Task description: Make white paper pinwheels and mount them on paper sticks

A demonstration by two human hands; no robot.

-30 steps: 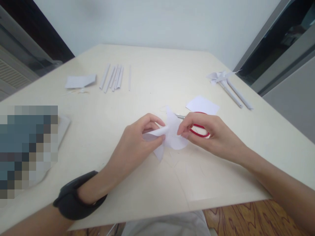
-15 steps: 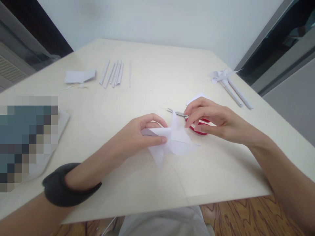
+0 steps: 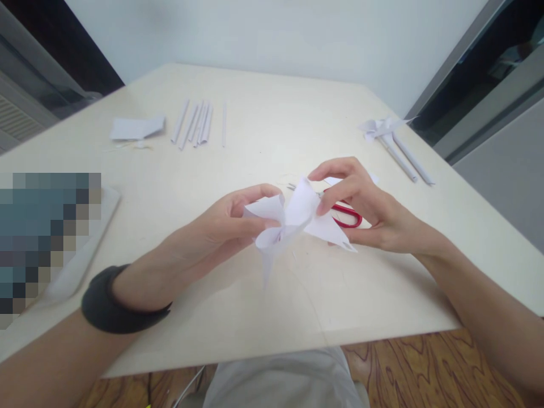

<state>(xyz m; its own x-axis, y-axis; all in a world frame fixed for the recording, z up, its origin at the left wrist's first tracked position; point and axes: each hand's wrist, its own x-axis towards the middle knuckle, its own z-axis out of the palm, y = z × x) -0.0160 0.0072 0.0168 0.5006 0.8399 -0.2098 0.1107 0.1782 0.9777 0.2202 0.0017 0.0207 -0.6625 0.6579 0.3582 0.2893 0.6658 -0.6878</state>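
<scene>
White paper, cut and folded into a small pinwheel-like shape (image 3: 293, 221), is held just above the pale wooden table (image 3: 263, 141), between both hands and a little in front of the person. The left hand (image 3: 221, 226) is closed on it: thumb and fingers pinch the left flap together with the gathered middle, where the points meet. The right hand (image 3: 361, 207) has its thumb and forefinger closed on the tip of the upper right flap and bends it toward that middle; the other fingers are loosely curled. Under the right hand lie scissors with red handles (image 3: 346, 215), touching the table, with their blades partly hidden behind the paper. Farther away I see a row of rolled paper sticks (image 3: 196, 129), a flat paper scrap (image 3: 136, 128) on the left, and on the right two more sticks with a folded paper piece (image 3: 393, 141). To do this fold well, I think the left pinch should stay firm at the centre so the flaps already gathered do not spring open, while the right fingers bring the tip over in a soft curve, without a hard crease. Thin paper tears easily near the cuts, so a gentle pull seems better.
</scene>
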